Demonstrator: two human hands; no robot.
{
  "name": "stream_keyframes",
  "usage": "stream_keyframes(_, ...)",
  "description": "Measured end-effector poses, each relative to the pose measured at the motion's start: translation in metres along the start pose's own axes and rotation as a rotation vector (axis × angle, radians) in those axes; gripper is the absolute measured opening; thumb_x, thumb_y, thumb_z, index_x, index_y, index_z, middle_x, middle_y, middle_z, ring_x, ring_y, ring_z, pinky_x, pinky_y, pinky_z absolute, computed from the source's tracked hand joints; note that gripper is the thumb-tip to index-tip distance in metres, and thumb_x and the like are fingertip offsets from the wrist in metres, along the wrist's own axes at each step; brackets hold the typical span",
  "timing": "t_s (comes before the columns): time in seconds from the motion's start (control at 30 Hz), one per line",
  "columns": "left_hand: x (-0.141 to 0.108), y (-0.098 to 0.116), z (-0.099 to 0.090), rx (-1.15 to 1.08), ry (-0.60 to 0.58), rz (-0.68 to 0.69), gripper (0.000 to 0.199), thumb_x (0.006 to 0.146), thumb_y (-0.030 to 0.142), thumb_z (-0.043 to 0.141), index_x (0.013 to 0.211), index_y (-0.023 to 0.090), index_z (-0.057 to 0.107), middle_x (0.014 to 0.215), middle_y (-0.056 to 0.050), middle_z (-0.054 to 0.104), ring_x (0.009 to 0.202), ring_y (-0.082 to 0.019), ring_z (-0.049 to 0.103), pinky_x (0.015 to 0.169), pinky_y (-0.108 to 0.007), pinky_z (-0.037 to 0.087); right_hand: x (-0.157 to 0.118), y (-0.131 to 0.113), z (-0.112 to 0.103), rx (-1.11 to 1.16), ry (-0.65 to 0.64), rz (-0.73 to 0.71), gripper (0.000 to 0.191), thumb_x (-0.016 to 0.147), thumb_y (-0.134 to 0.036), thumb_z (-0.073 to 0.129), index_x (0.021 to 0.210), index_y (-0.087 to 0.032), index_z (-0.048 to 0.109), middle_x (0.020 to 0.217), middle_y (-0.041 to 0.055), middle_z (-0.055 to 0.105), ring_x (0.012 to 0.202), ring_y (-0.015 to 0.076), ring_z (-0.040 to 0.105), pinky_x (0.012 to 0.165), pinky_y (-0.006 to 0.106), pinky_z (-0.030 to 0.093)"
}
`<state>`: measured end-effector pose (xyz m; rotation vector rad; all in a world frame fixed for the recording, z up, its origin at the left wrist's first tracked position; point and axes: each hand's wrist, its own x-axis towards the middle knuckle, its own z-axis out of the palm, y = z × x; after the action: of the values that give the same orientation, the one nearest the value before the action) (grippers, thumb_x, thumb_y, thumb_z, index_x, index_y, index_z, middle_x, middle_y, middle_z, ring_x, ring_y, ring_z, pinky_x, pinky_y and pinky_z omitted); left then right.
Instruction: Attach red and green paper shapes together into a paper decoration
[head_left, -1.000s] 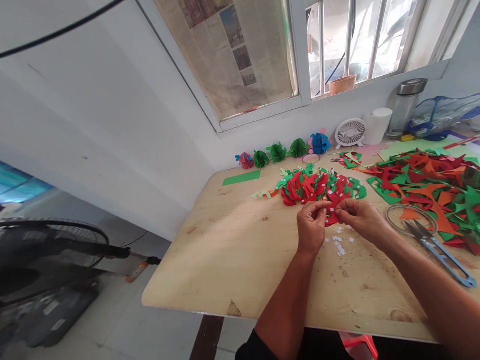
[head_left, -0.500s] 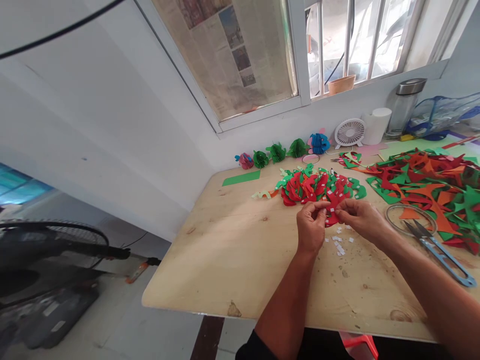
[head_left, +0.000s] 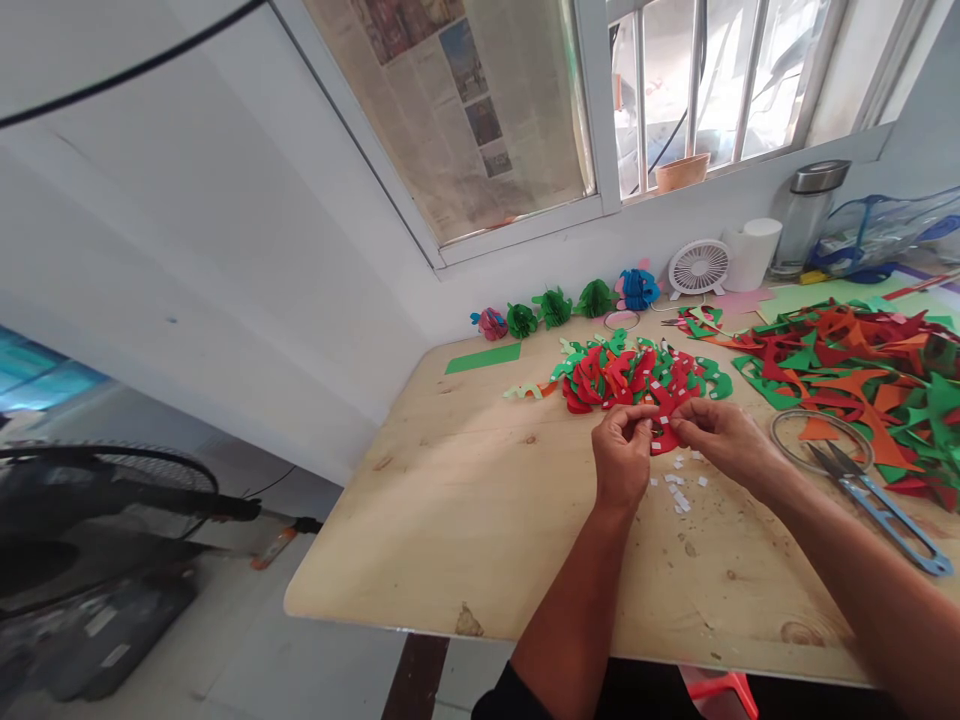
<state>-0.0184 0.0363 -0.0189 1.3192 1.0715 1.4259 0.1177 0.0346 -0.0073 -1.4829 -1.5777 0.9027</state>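
Between my two hands is a red paper cutout (head_left: 664, 438) with small white squares stuck on it. My left hand (head_left: 624, 450) pinches its left side between thumb and fingers. My right hand (head_left: 716, 435) grips the right side with closed fingertips. Just behind lies a heap of red and green paper cutouts (head_left: 615, 372), many dotted with white squares. Several loose white paper squares (head_left: 679, 492) are scattered on the table in front of the cutout. Whether the right fingertips also hold a white square cannot be made out.
Blue-handled thread snips (head_left: 885, 510) and a clear tape roll (head_left: 780, 440) lie to the right, by a large pile of paper scraps (head_left: 862, 370). Folded paper figures (head_left: 555, 307), a small white fan (head_left: 699, 268) and a glass bottle (head_left: 810, 220) line the wall. A green strip (head_left: 484, 358) lies at back left.
Both hands stay almost in place on the red cutout. The cutout's upper part looks slightly tilted or shifted between the fingers; the rest is the same.
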Motion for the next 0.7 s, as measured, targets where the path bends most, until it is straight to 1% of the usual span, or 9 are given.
stream_keyframes(0.2,0.000,0.002,0.001,-0.007,0.030,0.001,0.016,0.074,0.015,0.055,0.081,0.014,0.069,0.082,-0.005,0.065,0.065,-0.011,0.063,0.063,-0.023,0.052,-0.001,-0.001,-0.001,-0.049,-0.006,0.021,0.020,0.072,-0.036,0.050,0.064,-0.018,0.056,0.052,-0.0029,0.049,0.049,0.0110,0.042,0.046,0.024,0.028)
stream_keyframes(0.47,0.000,0.002,0.001,-0.018,0.035,0.011,0.016,0.075,0.016,0.055,0.083,0.014,0.069,0.084,-0.005,0.065,0.068,-0.012,0.063,0.066,-0.024,0.052,-0.002,-0.006,-0.004,-0.086,-0.024,0.011,0.027,0.076,-0.040,0.046,0.064,-0.018,0.056,0.053,-0.0029,0.047,0.051,0.0115,0.040,0.047,0.024,0.029)
stream_keyframes(0.6,0.000,0.002,0.000,-0.034,0.040,0.013,0.016,0.075,0.017,0.056,0.084,0.015,0.069,0.086,-0.006,0.065,0.070,-0.012,0.063,0.067,-0.024,0.053,-0.003,-0.008,-0.004,-0.112,-0.024,-0.004,0.028,0.077,-0.041,0.046,0.061,-0.019,0.053,0.052,-0.0033,0.044,0.050,0.0115,0.039,0.047,0.025,0.029)
stream_keyframes(0.7,0.000,0.004,0.000,-0.048,0.047,0.003,0.016,0.074,0.017,0.056,0.083,0.014,0.069,0.086,-0.006,0.065,0.069,-0.012,0.063,0.065,-0.024,0.053,-0.004,-0.010,-0.005,-0.127,-0.013,-0.013,0.032,0.079,-0.041,0.045,0.056,-0.019,0.051,0.051,-0.0024,0.046,0.051,0.0123,0.042,0.048,0.025,0.030)
